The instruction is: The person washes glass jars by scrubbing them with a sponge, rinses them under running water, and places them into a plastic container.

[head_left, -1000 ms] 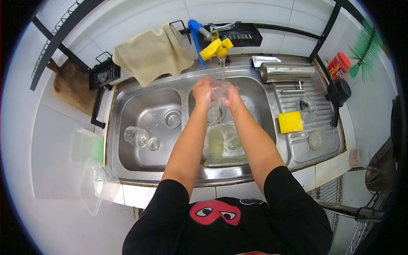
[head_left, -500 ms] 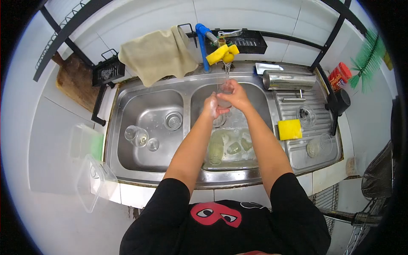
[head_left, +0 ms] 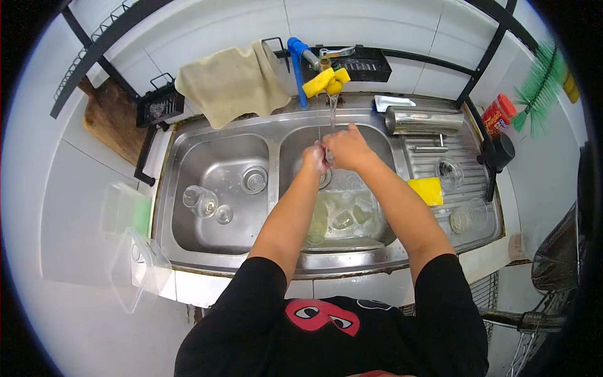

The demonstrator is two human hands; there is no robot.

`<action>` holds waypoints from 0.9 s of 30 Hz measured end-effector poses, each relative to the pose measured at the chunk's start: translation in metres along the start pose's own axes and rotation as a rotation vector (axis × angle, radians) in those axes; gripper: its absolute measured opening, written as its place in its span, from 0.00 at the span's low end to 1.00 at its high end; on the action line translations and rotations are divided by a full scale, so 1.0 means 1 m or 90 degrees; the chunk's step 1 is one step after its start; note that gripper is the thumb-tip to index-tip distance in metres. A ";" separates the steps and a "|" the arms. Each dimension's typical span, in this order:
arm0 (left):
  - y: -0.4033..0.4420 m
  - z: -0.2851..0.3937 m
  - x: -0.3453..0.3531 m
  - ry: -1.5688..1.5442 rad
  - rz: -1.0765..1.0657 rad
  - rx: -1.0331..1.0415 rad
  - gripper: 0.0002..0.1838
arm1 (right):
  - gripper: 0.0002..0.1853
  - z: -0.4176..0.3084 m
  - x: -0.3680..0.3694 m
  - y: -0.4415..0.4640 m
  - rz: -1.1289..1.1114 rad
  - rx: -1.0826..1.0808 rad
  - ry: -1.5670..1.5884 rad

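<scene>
Below the running tap, my left hand and my right hand are close together over the right sink basin. Both are closed around a clear drinking glass, mostly hidden by the fingers. Water falls onto it and my hands. Soap suds show on my left hand. Under my forearms, a clear tub of cloudy, soapy water holds several glass items.
A stemmed glass lies in the left basin. On the right drainboard are a steel cylinder, a yellow sponge and clear glasses. A clear plastic container stands at the left edge.
My right hand has turned over and come down against my left hand. The glass, visible upright under the tap before, is now mostly covered by my fingers. The view has shifted slightly.
</scene>
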State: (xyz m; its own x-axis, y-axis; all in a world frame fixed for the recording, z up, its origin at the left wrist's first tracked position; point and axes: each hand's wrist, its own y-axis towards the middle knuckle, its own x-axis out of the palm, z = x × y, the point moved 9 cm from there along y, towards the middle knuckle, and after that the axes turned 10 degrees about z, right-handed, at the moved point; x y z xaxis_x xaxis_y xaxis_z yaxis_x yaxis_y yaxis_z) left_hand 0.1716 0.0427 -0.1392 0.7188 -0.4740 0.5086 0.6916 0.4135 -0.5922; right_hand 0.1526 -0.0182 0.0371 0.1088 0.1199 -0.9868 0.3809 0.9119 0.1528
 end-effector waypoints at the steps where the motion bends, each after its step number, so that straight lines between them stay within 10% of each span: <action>1: -0.008 0.001 0.007 -0.019 -0.013 0.013 0.19 | 0.24 -0.006 -0.001 0.001 -0.021 -0.018 -0.046; 9: -0.008 -0.004 0.034 0.015 -0.095 0.099 0.17 | 0.20 -0.016 -0.019 0.007 -0.063 -0.062 -0.260; 16: -0.066 0.009 0.059 -0.087 -0.200 -0.143 0.22 | 0.23 0.060 -0.002 0.018 0.308 0.170 0.570; 21: -0.047 0.061 0.031 -0.048 -0.084 0.151 0.17 | 0.28 0.073 0.056 0.020 0.433 0.387 0.970; 27: -0.051 0.079 0.012 -0.028 -0.090 0.279 0.16 | 0.31 0.070 0.053 0.023 0.272 0.508 0.591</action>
State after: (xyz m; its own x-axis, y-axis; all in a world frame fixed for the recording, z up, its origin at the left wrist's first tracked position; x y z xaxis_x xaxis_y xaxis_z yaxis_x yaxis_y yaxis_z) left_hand 0.1509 0.0774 -0.0539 0.6117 -0.5198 0.5964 0.7405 0.6416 -0.2003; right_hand 0.2315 -0.0179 -0.0082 -0.1938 0.8608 -0.4706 0.9482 0.2874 0.1352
